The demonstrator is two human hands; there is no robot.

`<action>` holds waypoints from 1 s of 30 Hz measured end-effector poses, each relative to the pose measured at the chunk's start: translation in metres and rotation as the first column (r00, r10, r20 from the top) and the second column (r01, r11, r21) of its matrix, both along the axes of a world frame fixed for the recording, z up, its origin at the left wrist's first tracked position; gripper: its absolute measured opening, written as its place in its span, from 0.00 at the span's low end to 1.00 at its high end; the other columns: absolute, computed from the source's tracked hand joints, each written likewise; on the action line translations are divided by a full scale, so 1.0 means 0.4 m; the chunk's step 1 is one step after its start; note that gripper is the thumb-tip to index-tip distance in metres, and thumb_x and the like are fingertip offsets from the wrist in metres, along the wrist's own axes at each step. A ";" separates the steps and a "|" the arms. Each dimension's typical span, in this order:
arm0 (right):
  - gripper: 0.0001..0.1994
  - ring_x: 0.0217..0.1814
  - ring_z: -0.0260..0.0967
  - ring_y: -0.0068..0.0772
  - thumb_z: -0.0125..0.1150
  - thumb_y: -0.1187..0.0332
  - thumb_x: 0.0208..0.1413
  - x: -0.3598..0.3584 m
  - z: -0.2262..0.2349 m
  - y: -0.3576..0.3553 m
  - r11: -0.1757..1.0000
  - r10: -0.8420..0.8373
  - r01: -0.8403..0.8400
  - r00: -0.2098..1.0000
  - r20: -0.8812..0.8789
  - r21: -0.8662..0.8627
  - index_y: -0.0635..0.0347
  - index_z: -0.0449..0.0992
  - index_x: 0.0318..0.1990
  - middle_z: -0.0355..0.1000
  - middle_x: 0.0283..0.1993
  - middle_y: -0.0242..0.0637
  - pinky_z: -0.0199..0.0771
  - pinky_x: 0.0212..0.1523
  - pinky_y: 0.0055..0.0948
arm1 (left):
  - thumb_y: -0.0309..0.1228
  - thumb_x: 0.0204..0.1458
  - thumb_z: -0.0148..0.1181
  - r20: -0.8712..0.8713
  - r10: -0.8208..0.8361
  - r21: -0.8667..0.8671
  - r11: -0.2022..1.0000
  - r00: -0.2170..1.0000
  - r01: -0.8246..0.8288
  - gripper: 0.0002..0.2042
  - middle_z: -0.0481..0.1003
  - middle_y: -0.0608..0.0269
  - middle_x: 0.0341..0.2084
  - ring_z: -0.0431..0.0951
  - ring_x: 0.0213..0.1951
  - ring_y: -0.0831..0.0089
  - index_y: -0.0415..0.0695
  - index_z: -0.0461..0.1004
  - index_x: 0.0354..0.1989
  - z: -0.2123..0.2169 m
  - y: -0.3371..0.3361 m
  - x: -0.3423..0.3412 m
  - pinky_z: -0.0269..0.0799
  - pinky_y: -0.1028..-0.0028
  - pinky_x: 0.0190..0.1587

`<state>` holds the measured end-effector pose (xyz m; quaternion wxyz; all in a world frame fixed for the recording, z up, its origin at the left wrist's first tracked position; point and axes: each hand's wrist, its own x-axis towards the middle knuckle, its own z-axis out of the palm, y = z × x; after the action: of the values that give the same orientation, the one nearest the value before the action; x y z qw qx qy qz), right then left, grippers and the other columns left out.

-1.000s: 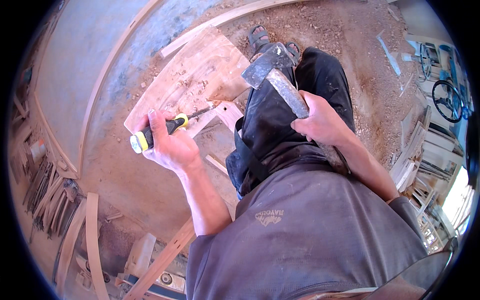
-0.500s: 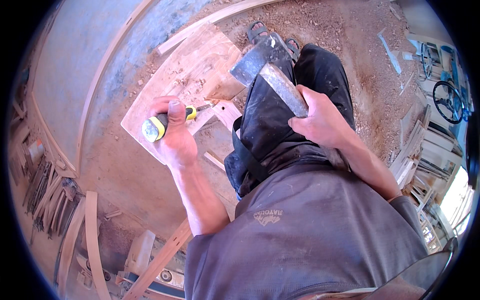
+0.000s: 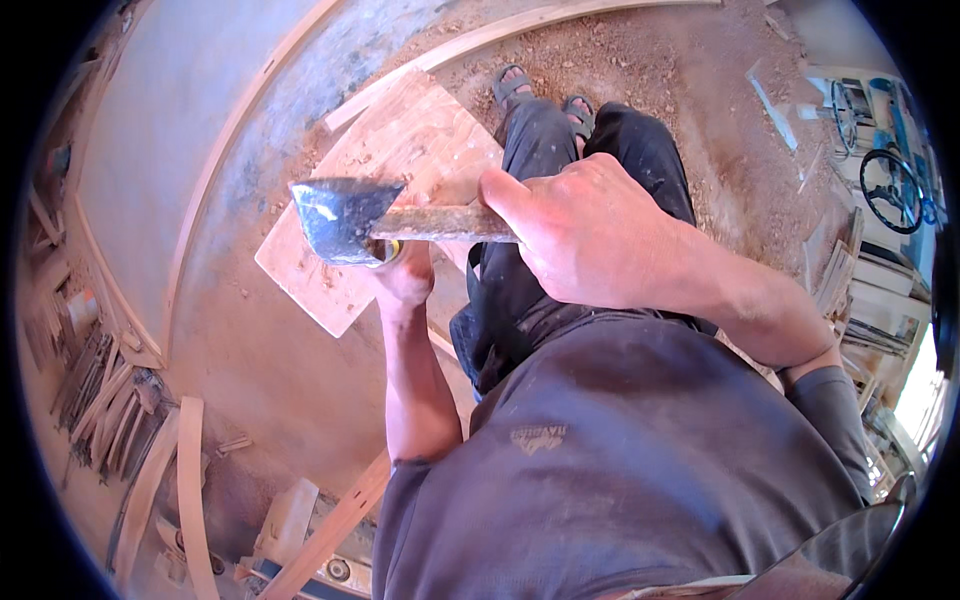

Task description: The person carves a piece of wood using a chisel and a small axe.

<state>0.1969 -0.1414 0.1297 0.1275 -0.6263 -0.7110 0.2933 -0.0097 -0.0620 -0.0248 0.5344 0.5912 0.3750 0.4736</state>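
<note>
Right grip: right hand is closed in a full fist around the wooden handle of the hatchet, thumb laid along the shaft toward the head.
Left grip: left hand is curled shut just under the hatchet head, around a yellow-handled chisel of which only a sliver of the butt shows; its blade is hidden.
Hatchet: the dark steel head hangs directly over the chisel butt, touching it or just above it; I cannot tell which.
Workpiece: the wooden board lies flat on the dusty floor below the hatchet, with carved recesses and chips on its face; the person's sandalled feet are at the board's far edge.
Step in hand: judged from the pose, a driving blow, with the hatchet's flat back serving as a mallet on the chisel.
Next move calls for: keeping the chisel steady and upright on the board, lifting the hatchet only a little, and landing it squarely on the butt, clear of the left knuckles.
</note>
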 end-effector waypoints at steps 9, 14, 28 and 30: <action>0.14 0.29 0.76 0.52 0.60 0.73 0.50 -0.039 0.062 -0.005 0.990 -0.061 0.062 0.998 -0.015 0.130 0.63 0.66 0.45 0.74 0.26 0.43 0.73 0.30 0.47 | 0.31 0.56 0.66 0.082 -0.089 0.098 0.992 0.993 0.081 0.12 0.78 0.64 0.40 0.77 0.41 0.74 0.38 0.76 0.43 -0.052 0.016 -0.025 0.72 0.73 0.47; 0.14 0.31 0.77 0.57 0.60 0.72 0.52 -0.012 0.010 -0.012 0.991 -0.079 0.080 0.997 0.012 -0.110 0.66 0.67 0.45 0.77 0.28 0.50 0.74 0.34 0.53 | 0.21 0.56 0.65 -0.015 0.038 -0.011 0.999 0.999 -0.038 0.06 0.76 0.67 0.32 0.74 0.34 0.76 0.38 0.76 0.39 0.049 -0.012 0.030 0.70 0.73 0.39; 0.24 0.20 0.69 0.26 0.60 0.75 0.48 0.107 -0.184 -0.246 0.467 -0.871 0.646 0.453 -0.188 -0.604 0.71 0.69 0.56 0.71 0.27 0.38 0.70 0.22 0.29 | 0.20 0.53 0.56 0.165 0.761 -0.586 0.588 0.628 -0.558 0.14 0.60 0.71 0.15 0.63 0.18 0.74 0.49 0.61 0.21 0.113 0.157 0.148 0.63 0.72 0.25; 0.23 0.19 0.68 0.26 0.61 0.75 0.48 0.111 -0.197 -0.248 0.462 -0.873 0.629 0.448 -0.194 -0.626 0.70 0.69 0.54 0.70 0.26 0.37 0.69 0.22 0.29 | 0.19 0.54 0.55 0.320 0.735 -0.566 0.654 0.597 -0.502 0.14 0.59 0.71 0.15 0.61 0.18 0.74 0.50 0.60 0.21 0.137 0.163 0.150 0.63 0.71 0.26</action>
<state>0.2413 -0.2406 0.0508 0.2694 -0.7943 -0.1894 0.5106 0.0505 0.0033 0.0301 0.5238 0.1356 0.4919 0.6821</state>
